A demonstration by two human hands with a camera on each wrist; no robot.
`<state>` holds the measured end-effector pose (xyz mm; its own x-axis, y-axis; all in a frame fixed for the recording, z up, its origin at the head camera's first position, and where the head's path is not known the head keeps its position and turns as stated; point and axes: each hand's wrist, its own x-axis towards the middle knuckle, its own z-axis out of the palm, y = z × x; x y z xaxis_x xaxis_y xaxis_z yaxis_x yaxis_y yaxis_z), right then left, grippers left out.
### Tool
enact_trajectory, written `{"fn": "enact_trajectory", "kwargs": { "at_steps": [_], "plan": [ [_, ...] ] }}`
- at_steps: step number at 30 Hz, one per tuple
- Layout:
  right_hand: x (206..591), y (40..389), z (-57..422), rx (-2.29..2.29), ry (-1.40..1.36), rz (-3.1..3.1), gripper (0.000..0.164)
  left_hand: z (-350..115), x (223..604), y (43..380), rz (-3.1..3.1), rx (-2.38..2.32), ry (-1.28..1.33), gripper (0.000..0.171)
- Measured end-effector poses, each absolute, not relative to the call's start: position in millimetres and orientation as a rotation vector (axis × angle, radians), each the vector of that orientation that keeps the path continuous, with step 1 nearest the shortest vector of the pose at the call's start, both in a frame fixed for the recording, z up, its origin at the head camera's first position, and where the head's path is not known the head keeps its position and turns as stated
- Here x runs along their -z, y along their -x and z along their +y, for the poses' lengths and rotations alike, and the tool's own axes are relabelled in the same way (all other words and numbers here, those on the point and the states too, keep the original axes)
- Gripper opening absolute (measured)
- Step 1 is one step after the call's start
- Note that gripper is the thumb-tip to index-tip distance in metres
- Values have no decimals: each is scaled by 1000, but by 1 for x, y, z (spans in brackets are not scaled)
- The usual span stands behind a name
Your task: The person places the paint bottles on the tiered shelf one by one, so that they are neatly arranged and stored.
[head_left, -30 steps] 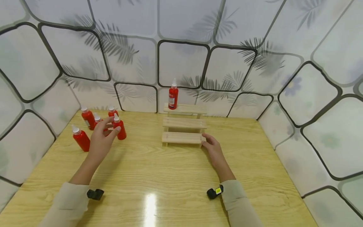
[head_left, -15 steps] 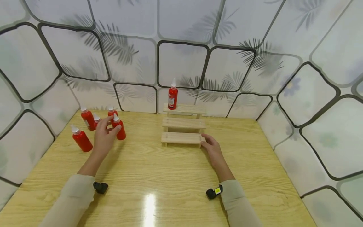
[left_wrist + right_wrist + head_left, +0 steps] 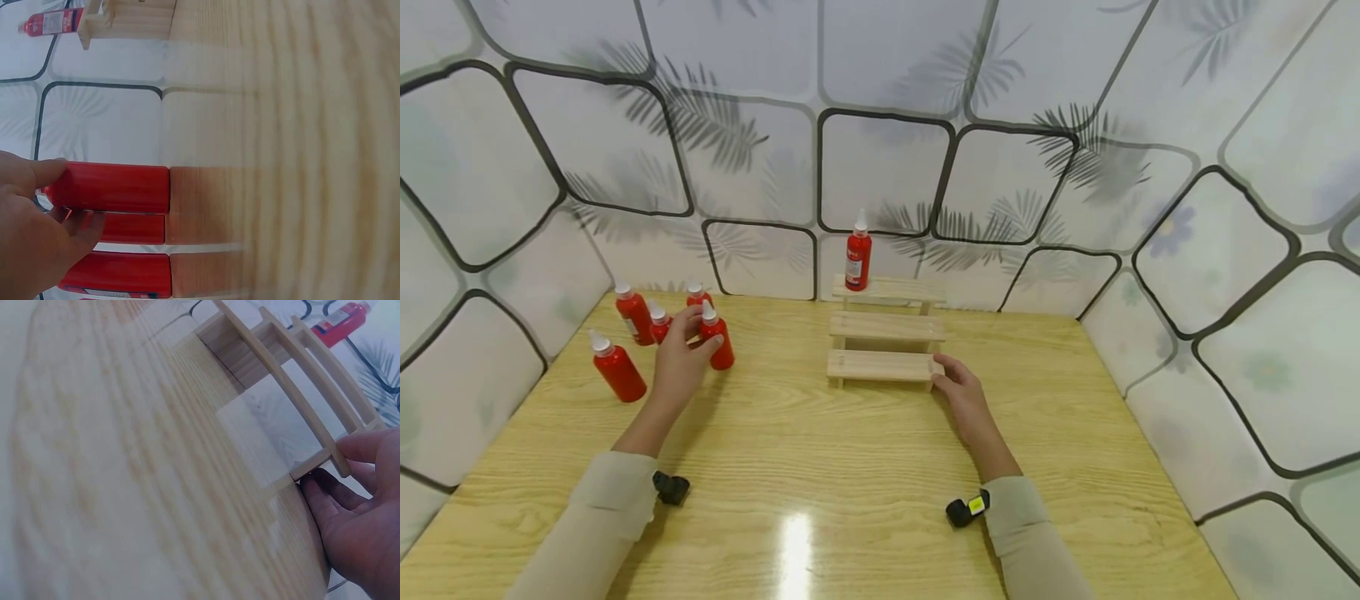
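Note:
My left hand is at the group of red squeeze bottles on the left. It pinches the nearest-right red squeeze bottle close below its white nozzle; in the left wrist view the thumb lies on one side of this bottle and fingers on the other. The bottle stands upright on the table. My right hand grips the right end of the lowest step of a three-step wooden display stand, thumb and fingers around its corner. Another red squeeze bottle stands on the top step, at its left end.
Several more red bottles stand near the left hand: one nearer the front, one at the back left, one at the back, one partly behind the fingers. A patterned wall covering rises behind the wood-grain table.
The left hand has shifted slightly right and closed in on the bottle, its thumb and fingers now against it. The right hand and the stand stay put.

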<state>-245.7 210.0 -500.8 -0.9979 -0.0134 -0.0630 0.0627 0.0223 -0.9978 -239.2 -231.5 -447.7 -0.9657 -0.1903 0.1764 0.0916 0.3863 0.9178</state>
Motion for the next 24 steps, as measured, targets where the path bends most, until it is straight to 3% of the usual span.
{"fn": "enact_trajectory", "kwargs": {
  "at_steps": [11,24],
  "plan": [
    [500,245,210,2161,-59,2190,45,-226,441,237,-2432,1543,-65,55],
    [500,245,210,2167,-64,2208,45,-175,423,239,-2390,1545,269,53]
  ]
}}
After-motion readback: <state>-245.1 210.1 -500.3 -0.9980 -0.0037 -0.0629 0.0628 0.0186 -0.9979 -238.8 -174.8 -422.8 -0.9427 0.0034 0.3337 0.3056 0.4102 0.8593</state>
